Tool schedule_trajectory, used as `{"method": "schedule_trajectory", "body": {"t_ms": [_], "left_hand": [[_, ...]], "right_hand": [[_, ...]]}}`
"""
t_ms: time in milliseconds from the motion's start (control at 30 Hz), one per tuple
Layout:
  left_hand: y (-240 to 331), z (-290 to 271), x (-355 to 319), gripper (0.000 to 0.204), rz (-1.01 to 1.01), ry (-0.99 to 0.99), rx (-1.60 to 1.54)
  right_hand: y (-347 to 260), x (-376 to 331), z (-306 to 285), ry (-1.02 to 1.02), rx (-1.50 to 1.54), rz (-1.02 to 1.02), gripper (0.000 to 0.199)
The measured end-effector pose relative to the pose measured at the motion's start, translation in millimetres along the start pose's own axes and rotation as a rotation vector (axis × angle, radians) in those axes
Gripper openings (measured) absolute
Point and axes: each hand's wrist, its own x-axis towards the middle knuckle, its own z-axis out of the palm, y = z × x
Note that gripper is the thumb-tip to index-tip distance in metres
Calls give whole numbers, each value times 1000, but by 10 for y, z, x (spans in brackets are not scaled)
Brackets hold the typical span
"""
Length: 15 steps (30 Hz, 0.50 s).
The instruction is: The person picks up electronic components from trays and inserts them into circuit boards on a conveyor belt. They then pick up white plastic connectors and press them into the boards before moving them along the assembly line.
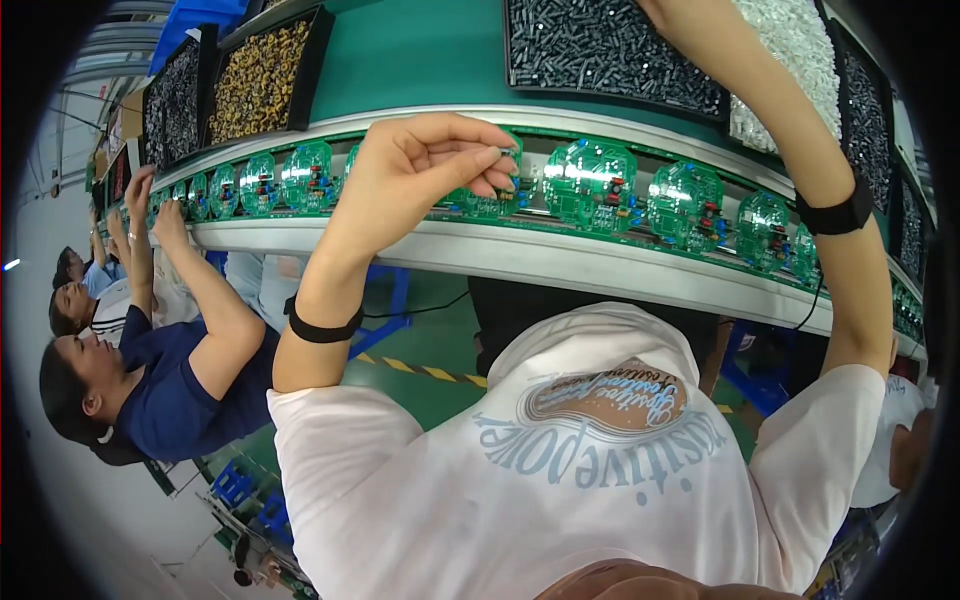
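Observation:
My left hand is over the row of boards, thumb and fingertips pinched together. Whatever it may hold is too small to make out. Its fingers partly cover one green circuit board. Right beside it lies another green circuit board, fitted with small red, blue and black components. My right forearm reaches up past the tray of dark cylindrical parts, and the hand itself is cut off by the top edge. Black bands circle both of my forearms.
A metal-edged conveyor carries several boards from left to right. Behind it on the green bench stand a tray of yellow-brown ring parts, a heap of white parts and more black trays. A co-worker in navy works at left.

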Motion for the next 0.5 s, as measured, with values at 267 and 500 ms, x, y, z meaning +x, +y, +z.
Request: {"method": "schedule_trajectory", "body": {"t_ms": [267,500], "left_hand": [[-131,-30,14,19,114,44,-1],[-108,-58,40,18,41,57,-4]], "right_hand": [[2,-24,-11,60,-43,-67,17],[18,-45,-59,97,-77,-54,17]]}}
